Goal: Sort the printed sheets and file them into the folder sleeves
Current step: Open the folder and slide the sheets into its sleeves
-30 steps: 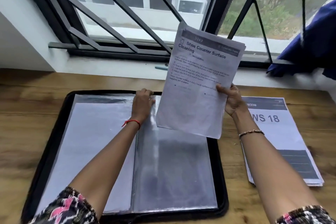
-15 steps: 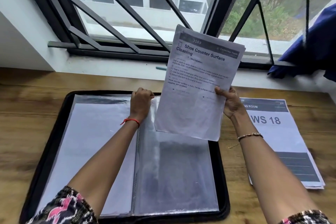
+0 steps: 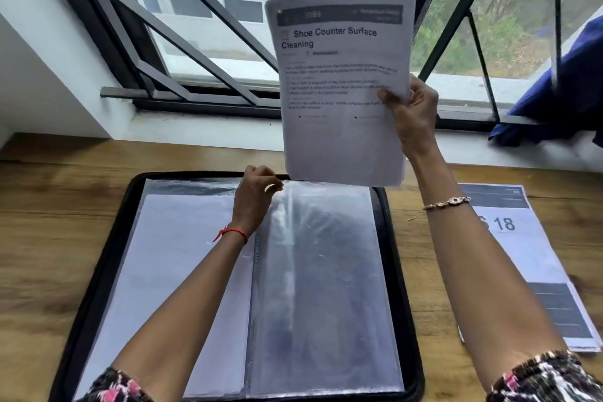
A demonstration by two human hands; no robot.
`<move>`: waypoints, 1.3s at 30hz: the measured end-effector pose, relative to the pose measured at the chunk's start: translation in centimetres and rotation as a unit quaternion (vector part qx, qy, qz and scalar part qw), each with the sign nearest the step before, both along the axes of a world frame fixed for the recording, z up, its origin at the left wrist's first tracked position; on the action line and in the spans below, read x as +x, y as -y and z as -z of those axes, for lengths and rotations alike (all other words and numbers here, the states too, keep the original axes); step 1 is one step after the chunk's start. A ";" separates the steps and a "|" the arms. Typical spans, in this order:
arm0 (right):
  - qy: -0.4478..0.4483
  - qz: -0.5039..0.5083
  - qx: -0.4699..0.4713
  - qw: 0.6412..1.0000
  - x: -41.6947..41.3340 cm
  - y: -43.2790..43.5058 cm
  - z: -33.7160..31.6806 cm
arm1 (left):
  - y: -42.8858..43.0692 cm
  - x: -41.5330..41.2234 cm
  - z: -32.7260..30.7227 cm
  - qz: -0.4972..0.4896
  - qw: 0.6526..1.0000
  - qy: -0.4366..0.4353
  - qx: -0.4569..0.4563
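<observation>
While pinched at the right edge, thumb on the printed face and fingers curled behind, held upright by the right hand [image 3: 412, 114]: a thin bundle of sheets [image 3: 342, 91], headed "Shoe Counter Surface Cleaning", high in front of the window bars, lower edge hanging just above the far rim of the folder. Lower down, left hand [image 3: 256, 196] curled on the top edge of a clear sleeve [image 3: 326, 271] near the spine, fingertips gripping the plastic, wrist tied with a red thread [image 3: 233, 232]. Sleeve lying over the right half of the open black folder [image 3: 107, 254], shiny and rippled, dark through the plastic. On the left half, a white page [image 3: 182, 254] already inside a sleeve. Folder flat on a wooden table [image 3: 49, 238]. To the right, partly hidden by the right forearm, a stack of printed pages [image 3: 528, 254] with a dark header and a large "18", flat on the wood, apart from the folder. On the right wrist, a thin bracelet [image 3: 447, 202]. Beyond the table, a white sill [image 3: 195, 130], a barred window [image 3: 202, 26], and a blue cloth [image 3: 561, 91] draped at the far right.
</observation>
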State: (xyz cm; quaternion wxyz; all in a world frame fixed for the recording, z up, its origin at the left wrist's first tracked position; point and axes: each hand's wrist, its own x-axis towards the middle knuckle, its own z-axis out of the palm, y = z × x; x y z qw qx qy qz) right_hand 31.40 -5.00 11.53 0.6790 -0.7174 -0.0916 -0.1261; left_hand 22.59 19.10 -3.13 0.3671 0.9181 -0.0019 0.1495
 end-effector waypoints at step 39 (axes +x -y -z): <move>-0.127 -0.196 -0.244 0.941 5.3 -6.5 5.7 | 0.0 0.0 0.1 0.004 0.999 -0.033 -0.033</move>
